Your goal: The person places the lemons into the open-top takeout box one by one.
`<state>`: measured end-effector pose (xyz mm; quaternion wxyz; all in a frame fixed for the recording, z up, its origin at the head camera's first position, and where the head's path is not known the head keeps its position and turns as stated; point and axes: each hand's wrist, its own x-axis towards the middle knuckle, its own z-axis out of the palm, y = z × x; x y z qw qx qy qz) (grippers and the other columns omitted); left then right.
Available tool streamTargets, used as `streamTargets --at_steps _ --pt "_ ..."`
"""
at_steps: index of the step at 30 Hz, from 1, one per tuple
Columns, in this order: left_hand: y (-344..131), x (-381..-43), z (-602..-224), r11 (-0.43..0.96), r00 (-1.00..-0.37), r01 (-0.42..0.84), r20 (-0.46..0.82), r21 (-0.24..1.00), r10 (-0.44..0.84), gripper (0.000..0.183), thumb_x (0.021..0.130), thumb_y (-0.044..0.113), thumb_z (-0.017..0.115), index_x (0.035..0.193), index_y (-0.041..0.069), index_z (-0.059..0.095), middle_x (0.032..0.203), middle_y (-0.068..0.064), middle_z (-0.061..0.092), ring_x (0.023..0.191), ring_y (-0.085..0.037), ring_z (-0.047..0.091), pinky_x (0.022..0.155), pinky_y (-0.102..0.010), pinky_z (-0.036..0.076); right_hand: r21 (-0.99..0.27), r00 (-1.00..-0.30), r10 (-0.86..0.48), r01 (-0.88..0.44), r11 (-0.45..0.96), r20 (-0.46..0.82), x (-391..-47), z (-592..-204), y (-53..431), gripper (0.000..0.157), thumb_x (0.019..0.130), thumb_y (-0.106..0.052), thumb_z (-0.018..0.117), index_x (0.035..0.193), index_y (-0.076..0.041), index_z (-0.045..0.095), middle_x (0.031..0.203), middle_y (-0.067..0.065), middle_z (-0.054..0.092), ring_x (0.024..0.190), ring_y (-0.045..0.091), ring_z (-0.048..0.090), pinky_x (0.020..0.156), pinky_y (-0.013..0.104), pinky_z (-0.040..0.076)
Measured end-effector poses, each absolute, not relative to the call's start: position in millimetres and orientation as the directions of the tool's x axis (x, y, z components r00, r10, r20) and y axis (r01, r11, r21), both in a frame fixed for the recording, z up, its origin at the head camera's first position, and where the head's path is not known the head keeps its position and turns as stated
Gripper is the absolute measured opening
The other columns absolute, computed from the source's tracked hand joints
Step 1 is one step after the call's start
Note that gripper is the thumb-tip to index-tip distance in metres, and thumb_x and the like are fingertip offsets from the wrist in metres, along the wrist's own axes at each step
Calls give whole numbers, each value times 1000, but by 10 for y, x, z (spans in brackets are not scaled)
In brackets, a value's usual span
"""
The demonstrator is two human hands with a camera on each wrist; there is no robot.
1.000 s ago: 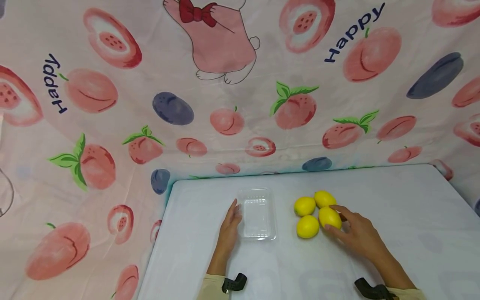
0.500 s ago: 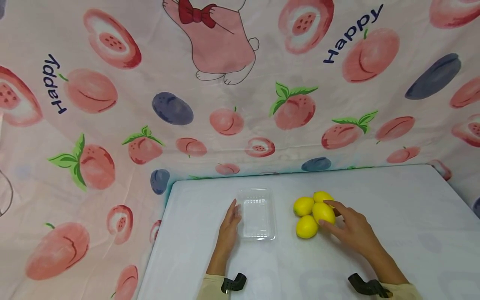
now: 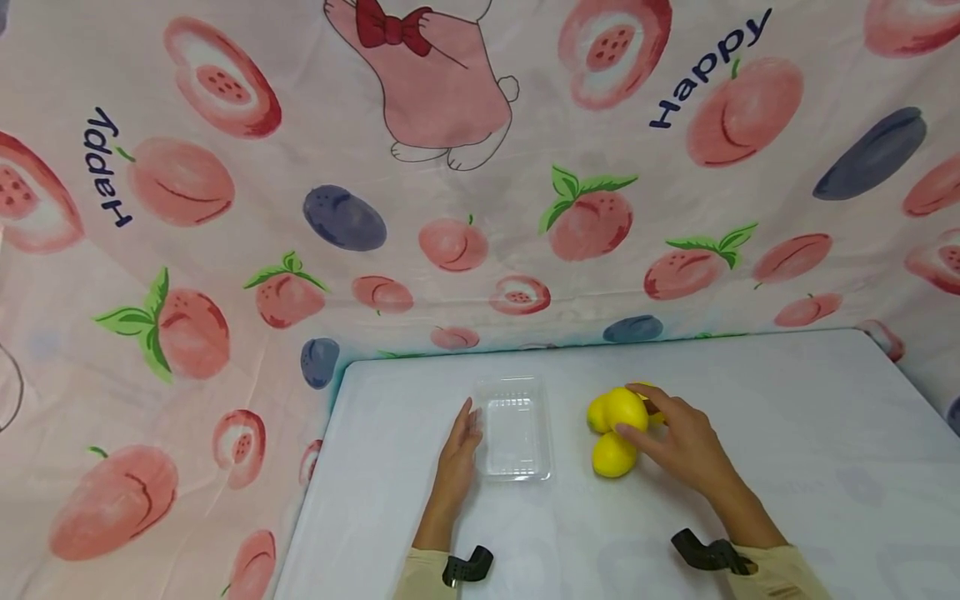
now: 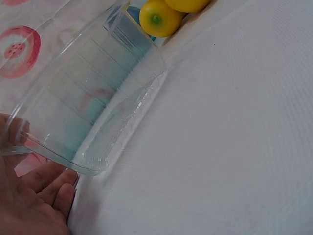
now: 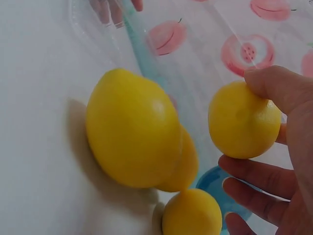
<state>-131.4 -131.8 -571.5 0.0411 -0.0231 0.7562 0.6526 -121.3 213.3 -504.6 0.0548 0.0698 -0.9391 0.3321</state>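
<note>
Here on the white table stands a clear, boxy plastic container. The left hand touches its nine o'clock side, fingers nearly straight. Toward three o'clock, the right hand pinches a yellow oval lemon, three more lemons close by.

The left hand touches the left side of a clear container on the white table; farther right, the right hand pinches a lemon that partly hides other lemons; a fruit-print cloth hangs at the far side.
</note>
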Motion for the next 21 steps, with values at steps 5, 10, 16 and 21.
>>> streamTargets --at_steps 5,10,16,21 --pt "-1312 -1310 -5703 158 -995 -98 -101 983 13 56 107 22 45 161 30 32 163 -10 39 155 -33 30 126 -57 21 -644 -983 -95 -175 744 157 -1261 -4982 2019 65 89 -51 75 143 -21 55 119 13 71 104 32 62 84 53 54" --pt "-1310 -1318 -5707 160 -994 -101 -104 982 10 55 108 21 44 161 30 32 163 -10 39 154 -32 30 126 -56 22 -662 -981 -95 -183 727 166 -1309 -4940 1917 64 88 -46 78 143 -21 55 119 14 70 107 34 62 86 56 54" --pt "-1309 -1318 -5705 155 -994 -106 -109 982 9 55 108 22 43 161 31 32 164 -9 39 154 -32 30 126 -56 21 -666 -984 -93 -172 726 154 -1384 -4920 1794 65 88 -48 78 143 -23 55 119 13 69 105 32 61 86 54 56" --pt "-1310 -1316 -5710 155 -995 -101 -104 983 9 55 108 22 44 161 31 33 163 -10 40 154 -34 30 126 -58 21 -681 -987 -94 -157 715 129 -1454 -4912 1689 67 87 -55 75 144 -27 54 121 12 69 109 32 59 88 54 52"
